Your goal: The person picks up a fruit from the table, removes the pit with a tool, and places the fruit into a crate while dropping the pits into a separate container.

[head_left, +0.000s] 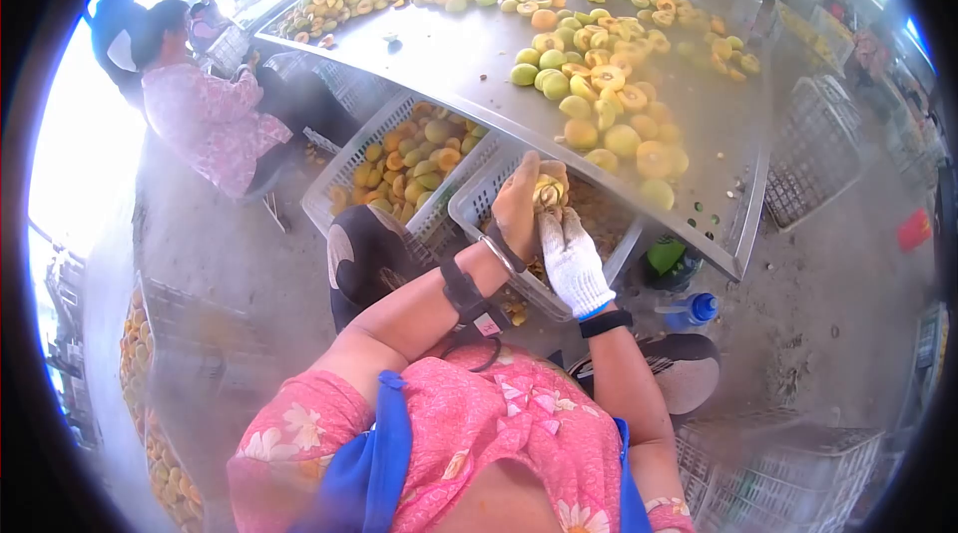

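Note:
My left hand (pixel 517 206), bare, is wrapped round a cut yellow fruit half (pixel 548 192) above a white crate (pixel 466 206). My right hand (pixel 573 262), in a white knitted glove, presses its fingers against the lower side of the same fruit. Whether it also holds a small tool is hidden. Just beyond both hands runs the edge of a metal table (pixel 439 64). Whole and halved green and orange fruits (pixel 609 84) lie heaped on it. Some pieces lie inside the crate below my hands.
Left of my hands stands a crate of fruit halves (pixel 414 159). A blue-capped bottle (pixel 691 310) and a green object (pixel 667 256) are at the right below the table. Empty crates (pixel 813 149) stand farther right. A person in pink (pixel 205 114) sits at the left.

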The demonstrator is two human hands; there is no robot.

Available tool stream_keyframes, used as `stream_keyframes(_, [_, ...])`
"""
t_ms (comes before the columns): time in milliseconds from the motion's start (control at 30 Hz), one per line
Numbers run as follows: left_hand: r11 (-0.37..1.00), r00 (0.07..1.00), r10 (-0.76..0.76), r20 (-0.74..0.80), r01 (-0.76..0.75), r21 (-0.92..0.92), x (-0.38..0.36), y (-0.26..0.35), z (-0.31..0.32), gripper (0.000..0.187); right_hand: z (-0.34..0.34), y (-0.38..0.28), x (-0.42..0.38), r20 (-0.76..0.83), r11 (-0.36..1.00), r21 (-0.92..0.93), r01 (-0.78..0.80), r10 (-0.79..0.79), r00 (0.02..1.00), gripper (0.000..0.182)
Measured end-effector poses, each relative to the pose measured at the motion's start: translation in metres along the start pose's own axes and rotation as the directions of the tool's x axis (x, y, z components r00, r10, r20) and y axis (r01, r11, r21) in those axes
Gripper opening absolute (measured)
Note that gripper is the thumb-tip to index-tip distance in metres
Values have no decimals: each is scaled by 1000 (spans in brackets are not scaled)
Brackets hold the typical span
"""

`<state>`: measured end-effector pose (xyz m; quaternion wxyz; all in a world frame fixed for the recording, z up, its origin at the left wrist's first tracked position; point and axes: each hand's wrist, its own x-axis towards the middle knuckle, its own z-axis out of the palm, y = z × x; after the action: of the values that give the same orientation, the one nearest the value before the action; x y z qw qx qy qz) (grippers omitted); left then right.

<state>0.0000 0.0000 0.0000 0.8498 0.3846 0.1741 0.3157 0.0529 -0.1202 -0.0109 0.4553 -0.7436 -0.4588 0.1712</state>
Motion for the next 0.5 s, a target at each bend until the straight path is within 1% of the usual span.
stream_keyframes(67, [993,996,90,-12,-89,77,-2,0,7,48,3,5,-2,-48,988,-43,146,-148,988,37])
stream_keyframes(100, [978,984,167,-55,-158,137,-2,2,7,48,9,1,-1,-59,993,89,79,-74,996,40])
stream_keyframes(167, [931,939,320,-129,-286,225,-2,-5,16,48,6,-8,-3,-44,949,310,-59,77,996,45])
stream_keyframes(267, [984,987,156,-42,-152,91,7,8,12,46,-8,-24,-2,67,922,359,-145,130,989,40])
stream_keyframes(300, [999,998,33,-52,-32,30,4,17,12,47,-9,-26,-5,71,914,386,-125,106,992,39])
stream_keyframes(367, [975,977,-209,-49,204,-92,-5,38,20,47,-8,-28,-11,76,893,442,-81,53,996,38])
stream_keyframes(400, [978,974,-207,-95,203,-45,-8,42,23,48,-4,-22,-10,42,896,440,-55,41,998,40])
stream_keyframes(433, [995,997,-54,-61,59,83,-5,37,20,48,3,-11,-8,6,900,435,-28,28,1000,41])
stream_keyframes(467, [974,996,93,-8,-89,206,0,26,13,49,8,-5,-7,-31,902,432,-2,17,999,42])
stream_keyframes(500, [919,972,226,58,-233,317,0,18,12,49,8,-7,-8,-6,876,479,-56,67,998,42])
